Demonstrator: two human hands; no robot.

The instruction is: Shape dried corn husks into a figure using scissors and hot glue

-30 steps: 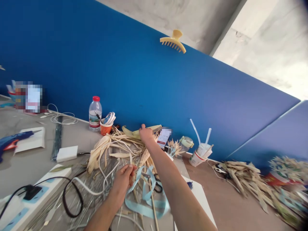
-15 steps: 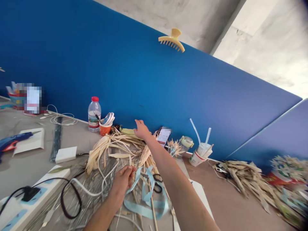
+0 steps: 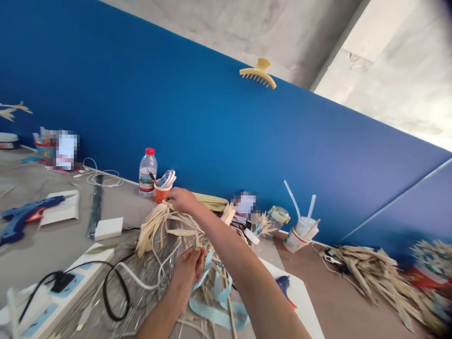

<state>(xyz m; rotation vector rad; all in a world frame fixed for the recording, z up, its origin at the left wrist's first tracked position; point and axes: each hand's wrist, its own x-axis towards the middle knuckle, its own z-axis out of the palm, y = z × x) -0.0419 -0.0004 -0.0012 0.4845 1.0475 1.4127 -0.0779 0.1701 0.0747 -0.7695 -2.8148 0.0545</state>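
My right hand (image 3: 182, 200) stretches across to the top of a bundle of dried corn husks (image 3: 153, 226), beside the orange paper cup (image 3: 162, 193). Its fingers curl down and look closed on the husk ends, partly hidden by the hand itself. Nearer me, my left hand (image 3: 189, 264) is closed in a pinch; what sits between its fingertips is too small to make out. Light blue ribbon (image 3: 208, 313) loops just right of the left hand, with a thin stick (image 3: 231, 310) across it. Clear plastic wrapping (image 3: 141, 282) lies under the left hand.
A power strip (image 3: 70, 287) with cables lies at left, near a blue glue gun (image 3: 26, 216). Behind stand a water bottle (image 3: 147, 175), a phone (image 3: 244, 205), a lidded jar (image 3: 278, 217) and a cup with straws (image 3: 298, 238). More husks (image 3: 374, 273) lie at right.
My right hand has moved left, from the back of the husk pile to the bundle by the orange cup. The left hand keeps its pinch. The view has shifted slightly left.
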